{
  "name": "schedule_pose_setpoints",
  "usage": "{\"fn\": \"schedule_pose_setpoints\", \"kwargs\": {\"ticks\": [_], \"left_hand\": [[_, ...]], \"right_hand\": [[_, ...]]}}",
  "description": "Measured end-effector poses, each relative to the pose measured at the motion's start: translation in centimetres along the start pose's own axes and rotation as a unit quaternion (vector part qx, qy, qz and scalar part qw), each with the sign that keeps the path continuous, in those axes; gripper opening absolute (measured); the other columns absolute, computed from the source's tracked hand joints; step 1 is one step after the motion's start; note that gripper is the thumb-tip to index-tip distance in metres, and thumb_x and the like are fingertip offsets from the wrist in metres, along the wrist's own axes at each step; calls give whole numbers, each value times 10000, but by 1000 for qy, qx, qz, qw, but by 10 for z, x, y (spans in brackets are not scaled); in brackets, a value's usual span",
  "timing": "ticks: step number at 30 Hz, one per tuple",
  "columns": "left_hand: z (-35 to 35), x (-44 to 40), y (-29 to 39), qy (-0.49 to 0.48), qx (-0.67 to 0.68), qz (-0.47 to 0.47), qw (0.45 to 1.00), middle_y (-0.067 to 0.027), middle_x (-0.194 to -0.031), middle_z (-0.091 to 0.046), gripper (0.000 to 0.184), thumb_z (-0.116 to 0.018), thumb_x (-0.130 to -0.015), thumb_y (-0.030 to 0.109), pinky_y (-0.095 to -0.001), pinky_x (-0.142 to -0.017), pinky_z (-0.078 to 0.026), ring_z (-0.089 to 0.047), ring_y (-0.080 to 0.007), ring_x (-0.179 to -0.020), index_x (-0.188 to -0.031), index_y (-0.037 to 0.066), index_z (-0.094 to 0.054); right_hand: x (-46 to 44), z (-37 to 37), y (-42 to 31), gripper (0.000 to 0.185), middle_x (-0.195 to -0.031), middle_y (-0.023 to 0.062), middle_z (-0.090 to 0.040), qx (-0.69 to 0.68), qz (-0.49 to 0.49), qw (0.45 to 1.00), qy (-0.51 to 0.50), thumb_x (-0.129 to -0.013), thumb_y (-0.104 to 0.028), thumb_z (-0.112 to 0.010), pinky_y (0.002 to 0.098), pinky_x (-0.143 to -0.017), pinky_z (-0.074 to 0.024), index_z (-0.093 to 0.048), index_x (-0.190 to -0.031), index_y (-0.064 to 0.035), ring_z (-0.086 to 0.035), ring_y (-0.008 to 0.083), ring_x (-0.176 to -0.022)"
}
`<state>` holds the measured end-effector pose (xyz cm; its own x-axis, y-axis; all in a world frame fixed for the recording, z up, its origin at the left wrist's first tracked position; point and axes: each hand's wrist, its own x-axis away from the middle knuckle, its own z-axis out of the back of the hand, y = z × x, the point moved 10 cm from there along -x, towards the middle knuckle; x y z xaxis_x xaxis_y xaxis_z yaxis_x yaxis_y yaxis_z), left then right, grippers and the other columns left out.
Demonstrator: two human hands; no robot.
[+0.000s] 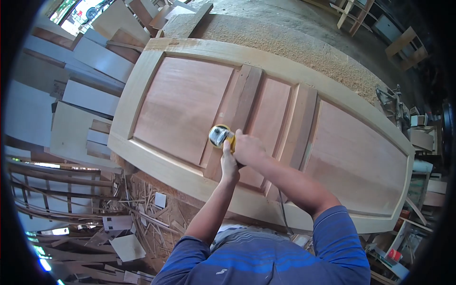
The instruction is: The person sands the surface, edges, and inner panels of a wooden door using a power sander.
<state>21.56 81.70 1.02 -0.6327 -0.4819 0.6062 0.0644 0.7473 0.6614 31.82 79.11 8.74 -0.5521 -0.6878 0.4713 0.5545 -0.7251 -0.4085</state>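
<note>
A wooden panel door (180, 99) lies flat, with pale outer frame boards and reddish inset panels. Over the crosspiece left of its middle is a yellow angle grinder (220, 135) with a silver head and a round disc end. My right hand (249, 149) wraps round its body from the right. From below, my left hand (229, 164) grips it too, thumb up by the head. A dark cord (283, 209) hangs over the door's near edge. Whether the disc touches the wood I cannot tell.
Sawdust covers the board (285, 47) beyond the door. Boards and panels (90, 99) are stacked at the left. Wood scraps (156, 204) litter the floor at lower left. A metal clamp-like tool (394, 102) and assorted clutter stand at the right.
</note>
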Motion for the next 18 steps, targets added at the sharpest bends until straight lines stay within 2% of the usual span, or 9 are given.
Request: {"fn": "schedule_pose_setpoints", "kwargs": {"ticks": [3,9,12,13,16,18], "left_hand": [[-44,-54,14,-12,-44,6,999,-136,-1317,-701,791,-501,-1087,690,-382,-849,-674,-752,-224,-1125,-1494,17,-585],[-118,-176,38,-65,-133,12,989,-142,-1222,-743,819,-524,-1056,725,-430,-780,-693,-777,-237,-1041,-1411,-2,-651],[-166,-193,63,-82,-153,25,985,-120,-1026,-770,850,-506,-1022,795,-404,-733,-671,-786,-226,-876,-1292,10,-688],[-179,-203,69,-94,-155,10,983,-150,-1042,-769,865,-510,-1019,794,-432,-747,-682,-792,-246,-878,-1295,-7,-682],[-206,-225,76,-107,-183,25,977,-159,-1062,-771,862,-510,-1021,790,-457,-774,-690,-798,-269,-927,-1318,-3,-673],[-220,-243,75,-115,-197,27,973,-198,-1152,-751,883,-509,-1025,781,-495,-812,-696,-796,-311,-983,-1387,-15,-636]], "right_hand": [[-33,49,32,399,-1161,269,-785,-26,-63,998,15,-997,-278,-652,498,-935,-636,-555,-1253,12,-784,409,-1113],[-111,125,90,426,-1231,279,-766,-64,-123,988,72,-1023,-306,-622,514,-984,-618,-558,-1298,12,-765,425,-1160],[-144,154,112,456,-1263,270,-760,-81,-147,980,104,-1035,-322,-604,504,-1003,-613,-558,-1333,20,-756,415,-1192],[-151,163,118,480,-1284,270,-753,-83,-161,978,103,-1045,-338,-591,500,-1024,-605,-565,-1353,30,-748,404,-1216],[-174,180,140,483,-1310,272,-741,-85,-168,975,116,-1049,-339,-593,502,-1036,-599,-574,-1355,34,-738,396,-1241],[-184,190,155,494,-1343,274,-726,-89,-182,971,131,-1049,-335,-595,499,-1055,-589,-578,-1371,39,-730,390,-1257]]}}
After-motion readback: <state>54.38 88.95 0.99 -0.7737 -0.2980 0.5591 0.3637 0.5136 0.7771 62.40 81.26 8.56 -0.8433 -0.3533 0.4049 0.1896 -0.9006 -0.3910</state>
